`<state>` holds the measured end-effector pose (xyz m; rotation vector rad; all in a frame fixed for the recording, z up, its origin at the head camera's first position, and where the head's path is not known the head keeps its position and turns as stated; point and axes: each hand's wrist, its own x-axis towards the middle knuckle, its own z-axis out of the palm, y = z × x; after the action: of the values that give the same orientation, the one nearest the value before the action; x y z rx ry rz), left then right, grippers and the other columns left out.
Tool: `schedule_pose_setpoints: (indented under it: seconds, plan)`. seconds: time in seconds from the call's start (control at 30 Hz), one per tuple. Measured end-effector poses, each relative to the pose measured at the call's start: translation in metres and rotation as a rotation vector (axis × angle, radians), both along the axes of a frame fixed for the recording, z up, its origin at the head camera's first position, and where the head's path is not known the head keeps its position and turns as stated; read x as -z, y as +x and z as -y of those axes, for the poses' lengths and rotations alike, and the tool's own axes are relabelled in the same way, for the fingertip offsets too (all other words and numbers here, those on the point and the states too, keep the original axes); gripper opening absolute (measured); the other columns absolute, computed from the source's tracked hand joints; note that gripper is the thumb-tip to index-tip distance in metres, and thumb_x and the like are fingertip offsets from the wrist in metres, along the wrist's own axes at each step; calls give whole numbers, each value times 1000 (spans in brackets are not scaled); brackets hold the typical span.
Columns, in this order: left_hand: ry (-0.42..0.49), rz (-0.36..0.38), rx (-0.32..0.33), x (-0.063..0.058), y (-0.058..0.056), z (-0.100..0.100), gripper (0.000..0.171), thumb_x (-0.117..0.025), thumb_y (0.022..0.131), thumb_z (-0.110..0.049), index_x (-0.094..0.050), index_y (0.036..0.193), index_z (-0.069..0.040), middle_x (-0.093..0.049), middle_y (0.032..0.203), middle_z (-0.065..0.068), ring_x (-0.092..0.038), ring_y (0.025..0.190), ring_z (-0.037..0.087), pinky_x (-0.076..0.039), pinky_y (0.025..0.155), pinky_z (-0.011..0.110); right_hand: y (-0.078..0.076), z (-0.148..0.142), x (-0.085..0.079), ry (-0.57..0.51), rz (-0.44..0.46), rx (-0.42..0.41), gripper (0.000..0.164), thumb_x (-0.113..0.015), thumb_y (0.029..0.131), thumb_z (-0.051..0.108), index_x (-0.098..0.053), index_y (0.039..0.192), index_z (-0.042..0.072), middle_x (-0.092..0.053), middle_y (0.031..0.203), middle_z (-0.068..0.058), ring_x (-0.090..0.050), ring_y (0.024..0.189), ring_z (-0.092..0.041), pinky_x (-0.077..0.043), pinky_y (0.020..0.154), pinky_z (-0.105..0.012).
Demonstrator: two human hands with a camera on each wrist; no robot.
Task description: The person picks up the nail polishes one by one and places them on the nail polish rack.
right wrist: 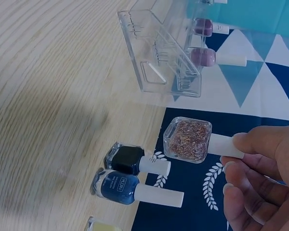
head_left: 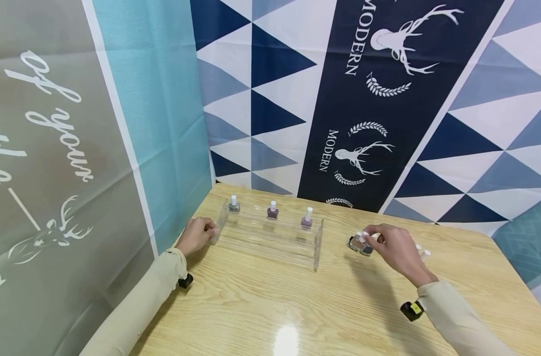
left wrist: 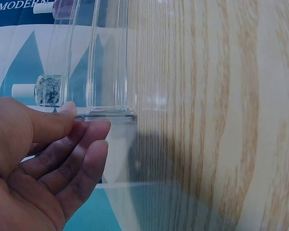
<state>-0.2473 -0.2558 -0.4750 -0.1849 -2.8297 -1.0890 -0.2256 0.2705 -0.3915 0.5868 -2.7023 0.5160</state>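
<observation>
A: Left hand?
B: At the left end of the clear rack, thumb and fingers pinching its end panel.
A: Right hand?
B: Right of rack. Fingertips and thumb grip the white cap of the glitter bottle, also right of rack.
A: Others?
B: Dark bottle and blue bottle side by side, right of rack. Speckled bottle, plum bottle, lilac bottle on rack, spaced apart.
</observation>
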Motion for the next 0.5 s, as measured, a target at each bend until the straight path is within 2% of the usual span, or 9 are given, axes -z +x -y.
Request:
schedule_pose_setpoints:
  seconds: [0.27, 0.5]
  plan:
    - [3, 11, 11, -2, -1, 0, 13, -69, 99, -8, -75, 89, -3, -69, 77, 6, -57, 64, 16, -48, 57, 33, -2, 6, 0, -6, -6, -12, 10, -75, 94, 13, -79, 101, 7, -64, 72, 4, -46, 55, -9, -36, 51, -29]
    - [13, 26, -4, -1, 0, -1, 13, -69, 100, -9, -75, 89, -3, -68, 75, 3, -57, 63, 16, -47, 58, 33, -4, 11, 0, -13, -12, -17, 10, -75, 93, 11, -79, 102, 6, -65, 73, 4, -46, 55, -9, -37, 52, -29]
